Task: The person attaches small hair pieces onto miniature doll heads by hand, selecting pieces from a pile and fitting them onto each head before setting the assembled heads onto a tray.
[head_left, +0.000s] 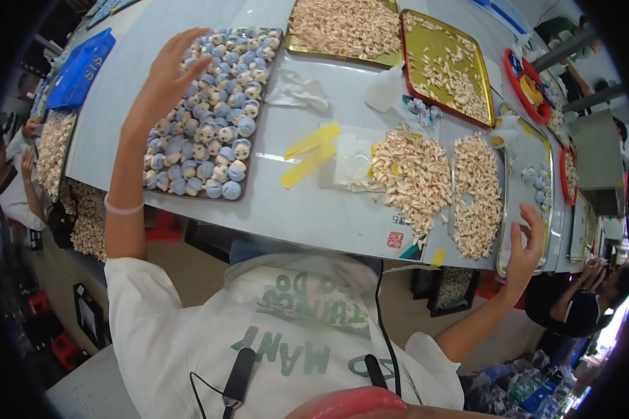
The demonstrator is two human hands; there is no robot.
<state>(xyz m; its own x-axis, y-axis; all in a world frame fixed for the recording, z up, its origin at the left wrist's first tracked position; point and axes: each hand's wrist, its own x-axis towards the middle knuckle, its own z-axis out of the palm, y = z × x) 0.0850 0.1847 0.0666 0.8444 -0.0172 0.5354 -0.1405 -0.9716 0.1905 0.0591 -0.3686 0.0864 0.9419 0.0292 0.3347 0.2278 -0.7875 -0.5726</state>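
My left hand [166, 78] is over the far left part of a dark-rimmed tray [263, 108]. Its fingers are stretched and apart, and I see nothing held in them. Packed in that tray are many small round blue-and-cream pieces [220, 129], some with dark dots. My right hand [524, 250] hovers at the near end of a gold-rimmed tray [521, 148], its fingers curved and apart with nothing visible between them. In that tray lie several blue-and-white pieces [540, 183]. Left of this hand is a heap of small pale pointed pieces [476, 195].
Another pale heap [416, 178] lies beside it. Farther off are a full gold tray [307, 50] and a red-edged tray [433, 52]. Crumpled tissue [297, 91] and yellow tape strips [311, 164] lie mid-table. A blue bin [84, 70] stands left; other people work at both sides.
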